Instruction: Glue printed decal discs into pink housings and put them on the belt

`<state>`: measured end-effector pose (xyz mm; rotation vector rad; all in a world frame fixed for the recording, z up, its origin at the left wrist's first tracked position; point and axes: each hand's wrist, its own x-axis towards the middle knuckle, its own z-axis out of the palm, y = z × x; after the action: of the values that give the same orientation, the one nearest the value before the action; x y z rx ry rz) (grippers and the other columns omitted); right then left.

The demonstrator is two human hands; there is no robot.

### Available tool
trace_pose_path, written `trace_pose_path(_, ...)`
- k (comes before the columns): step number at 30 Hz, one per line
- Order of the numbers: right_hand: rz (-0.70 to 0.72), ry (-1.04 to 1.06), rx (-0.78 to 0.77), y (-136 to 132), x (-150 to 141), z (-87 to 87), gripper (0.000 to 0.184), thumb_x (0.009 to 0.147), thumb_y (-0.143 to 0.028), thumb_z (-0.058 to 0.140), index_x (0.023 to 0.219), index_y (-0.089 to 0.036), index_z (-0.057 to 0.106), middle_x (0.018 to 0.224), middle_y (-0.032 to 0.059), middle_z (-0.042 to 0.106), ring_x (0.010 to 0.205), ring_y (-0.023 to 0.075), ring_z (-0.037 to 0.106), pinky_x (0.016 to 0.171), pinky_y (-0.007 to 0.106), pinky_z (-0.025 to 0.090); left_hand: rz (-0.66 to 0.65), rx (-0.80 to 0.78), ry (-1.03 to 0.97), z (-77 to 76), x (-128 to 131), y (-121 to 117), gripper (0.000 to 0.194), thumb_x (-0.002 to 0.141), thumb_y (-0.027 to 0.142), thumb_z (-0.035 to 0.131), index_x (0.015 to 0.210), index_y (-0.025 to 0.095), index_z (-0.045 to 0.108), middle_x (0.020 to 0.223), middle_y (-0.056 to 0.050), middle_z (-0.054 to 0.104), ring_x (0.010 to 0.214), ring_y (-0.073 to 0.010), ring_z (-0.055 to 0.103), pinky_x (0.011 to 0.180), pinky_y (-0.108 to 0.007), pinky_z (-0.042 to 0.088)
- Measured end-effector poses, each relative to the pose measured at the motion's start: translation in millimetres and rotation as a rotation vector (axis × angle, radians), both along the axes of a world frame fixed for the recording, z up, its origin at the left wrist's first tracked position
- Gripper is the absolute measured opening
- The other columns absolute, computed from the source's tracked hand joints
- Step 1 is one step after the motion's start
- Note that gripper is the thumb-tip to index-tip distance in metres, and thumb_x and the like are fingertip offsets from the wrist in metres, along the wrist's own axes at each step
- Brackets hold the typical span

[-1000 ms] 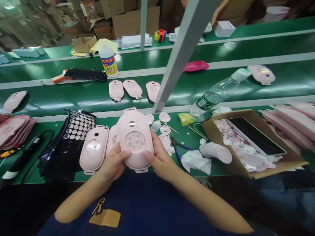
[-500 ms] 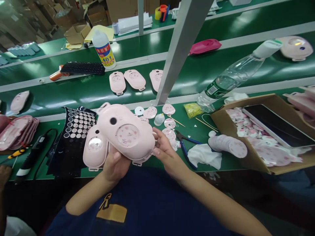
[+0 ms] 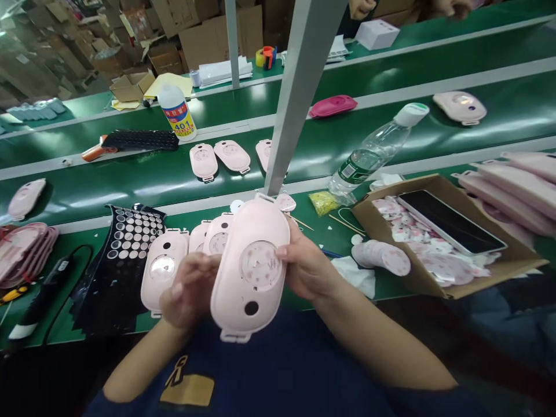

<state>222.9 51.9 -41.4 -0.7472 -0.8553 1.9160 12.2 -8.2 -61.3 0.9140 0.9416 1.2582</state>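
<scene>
A pale pink oval plastic case point(image 3: 237, 272) is held up in front of me, its dark round hole toward the bottom and its round patterned disc in the middle. My right hand point(image 3: 310, 260) grips its right edge, thumb on the front near the disc and the other fingers behind. My left hand point(image 3: 186, 289) is beside the case's left edge, slightly blurred, fingers loosely apart; its fingertips are partly hidden. Behind my left hand, similar pink cases stand on the bench, including one with a shiny disc point(image 3: 163, 269) and another point(image 3: 217, 234) partly covered by the held case.
A cardboard box point(image 3: 447, 284) of printed pieces with a phone point(image 3: 452, 223) on top is at right. Stacked discs point(image 3: 382, 256), a white cloth point(image 3: 356, 278) and a water bottle point(image 3: 365, 156) are nearer. Left are a black sheet of round stickers point(image 3: 117, 272) and a metal post point(image 3: 295, 87) rises centrally.
The pink case has been turned so its dark hole moved from the top to the bottom. My left hand has come off its lower edge; my right hand has taken its side.
</scene>
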Motion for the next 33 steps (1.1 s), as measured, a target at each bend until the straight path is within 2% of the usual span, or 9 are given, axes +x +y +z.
trace_pose_path(2,-0.041,-0.102,0.102,3,1,0.1,0.099,0.069,-0.041,0.080,0.154,-0.033,0.030,0.143,0.0079,0.060,0.123,0.0319,0.064,0.097,0.050,0.059,-0.034,-0.034,-0.085,7.5,8,4,0.054,0.077,0.067,0.065,0.118,0.031,0.068,0.118,-0.006,0.074,0.128,-0.0421,0.060,0.107,-0.063,0.048)
trace_pose_path(5,-0.045,-0.204,0.225,1,-6,1.0,0.086,0.078,-0.052,0.076,0.151,-0.032,0.036,0.145,0.0075,0.058,0.132,0.0300,0.058,0.108,0.050,0.052,-0.091,-0.053,-0.056,7.9,22,9,0.067,0.079,0.054,0.076,0.138,0.027,0.057,0.140,-0.009,0.065,0.136,-0.0393,0.055,0.113,-0.056,0.046)
trace_pose_path(7,-0.018,-0.199,0.239,-2,-10,1.1,0.078,0.083,-0.061,0.070,0.148,-0.029,0.042,0.145,0.0082,0.058,0.135,0.0304,0.056,0.111,0.050,0.050,-0.087,-0.024,-0.005,3.5,26,9,0.074,0.081,0.047,0.080,0.145,0.026,0.049,0.148,-0.011,0.059,0.140,-0.0371,0.052,0.116,-0.052,0.044)
trace_pose_path(10,0.032,-0.128,0.222,-7,-9,-3.5,0.082,0.083,-0.067,0.066,0.151,-0.028,0.042,0.147,0.0089,0.058,0.137,0.0329,0.055,0.111,0.052,0.050,-0.084,-0.016,0.017,-2.1,25,5,0.073,0.085,0.042,0.078,0.149,0.027,0.046,0.153,-0.011,0.054,0.144,-0.0351,0.048,0.120,-0.050,0.040)
trace_pose_path(15,0.058,-0.165,0.228,-15,1,-18.4,0.087,0.081,-0.056,0.076,0.154,-0.030,0.037,0.157,0.0081,0.049,0.146,0.0316,0.046,0.120,0.051,0.042,-0.130,-0.067,0.005,-2.5,22,-1,0.078,0.084,0.044,0.079,0.151,0.025,0.045,0.151,-0.013,0.056,0.141,-0.0382,0.051,0.116,-0.053,0.044)
trace_pose_path(20,0.088,-0.143,0.200,-24,0,-25.7,0.090,0.083,-0.052,0.073,0.159,-0.030,0.028,0.160,0.0077,0.046,0.145,0.0300,0.048,0.119,0.049,0.044,-0.083,-0.059,0.060,-3.2,22,-4,0.085,0.083,0.044,0.080,0.155,0.024,0.039,0.158,-0.013,0.048,0.148,-0.0374,0.042,0.124,-0.053,0.034)
trace_pose_path(24,0.045,-0.223,0.233,-31,-4,-27.4,0.088,0.084,-0.037,0.069,0.159,-0.029,0.025,0.161,0.0075,0.044,0.148,0.0289,0.043,0.124,0.050,0.037,-0.082,-0.020,0.122,-2.4,21,-6,0.082,0.085,0.044,0.078,0.154,0.023,0.039,0.159,-0.013,0.048,0.149,-0.0373,0.041,0.125,-0.052,0.033)
trace_pose_path(28,0.034,-0.280,0.271,-35,-5,-25.8,0.085,0.083,-0.031,0.066,0.158,-0.029,0.027,0.163,0.0068,0.041,0.152,0.0290,0.037,0.128,0.051,0.028,-0.094,0.019,0.114,-2.9,20,-8,0.070,0.091,0.039,0.073,0.152,0.029,0.041,0.160,-0.005,0.047,0.149,-0.0345,0.040,0.126,-0.050,0.034)
trace_pose_path(33,0.025,-0.326,0.267,-35,-6,-20.3,0.088,0.081,-0.031,0.064,0.160,-0.028,0.024,0.160,0.0069,0.043,0.150,0.0276,0.039,0.127,0.051,0.031,-0.074,0.027,0.135,-3.7,19,-12,0.075,0.090,0.037,0.074,0.155,0.028,0.039,0.160,-0.009,0.046,0.148,-0.0353,0.042,0.124,-0.052,0.036)
